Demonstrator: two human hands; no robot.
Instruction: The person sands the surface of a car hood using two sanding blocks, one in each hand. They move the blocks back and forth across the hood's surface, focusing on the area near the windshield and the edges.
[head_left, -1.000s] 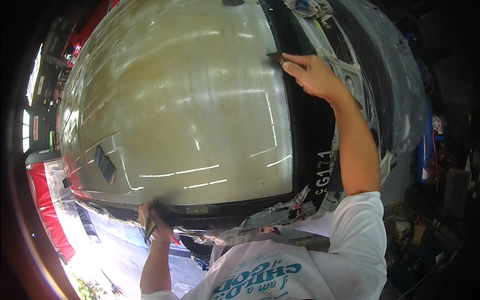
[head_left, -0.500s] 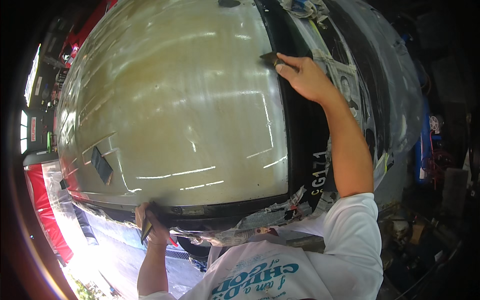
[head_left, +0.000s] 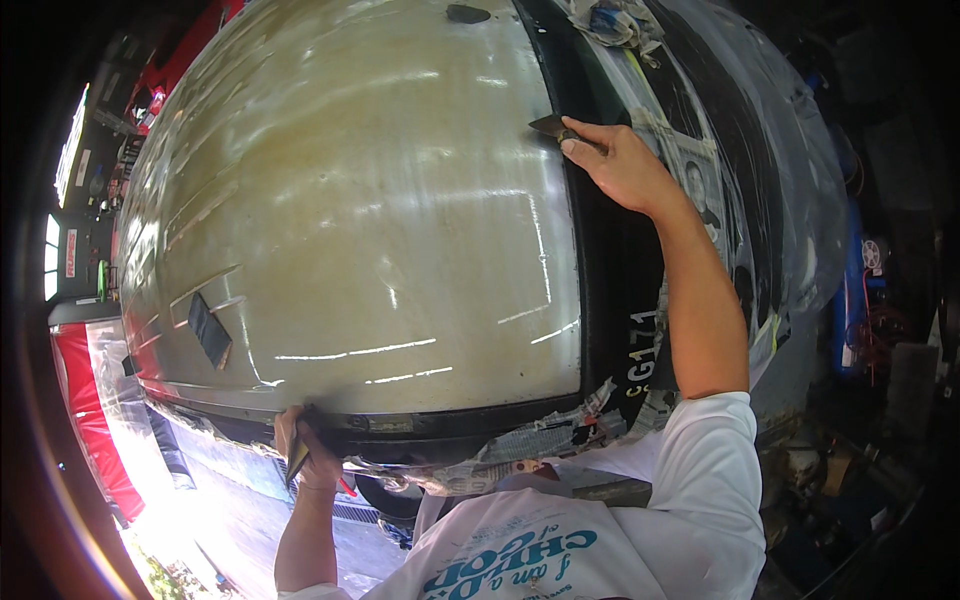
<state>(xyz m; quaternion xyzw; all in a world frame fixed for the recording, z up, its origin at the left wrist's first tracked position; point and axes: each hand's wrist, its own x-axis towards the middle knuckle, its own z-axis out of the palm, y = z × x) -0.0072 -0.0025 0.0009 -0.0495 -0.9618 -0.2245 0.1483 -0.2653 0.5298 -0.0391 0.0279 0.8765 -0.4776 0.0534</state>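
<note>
A large olive-grey vehicle panel (head_left: 350, 240) with a dull, streaky surface fills the middle. At its far right edge my right hand (head_left: 628, 172) pinches a dark folded piece of sandpaper (head_left: 547, 125), its pointed corner lying on the panel beside the black border. My left hand (head_left: 318, 462) is at the near left edge, its fingers bent round a dark, thin flat piece (head_left: 297, 458) with a yellowish edge; its kind is unclear. Left of centre on the panel rests a dark grey rectangular sheet (head_left: 209, 330), resembling sandpaper, away from both hands.
Newspaper masking (head_left: 545, 437) lines the panel's near edge. Clear plastic sheeting (head_left: 790, 170) covers the right side. Crumpled paper (head_left: 615, 22) sits at the top right, and a dark oval object (head_left: 468, 13) lies at the panel's far end. Red-and-white sheeting (head_left: 95, 420) hangs at left.
The whole view has shifted slightly down and to the right. My right hand still holds the sandpaper at the panel's edge, and my left hand has barely moved.
</note>
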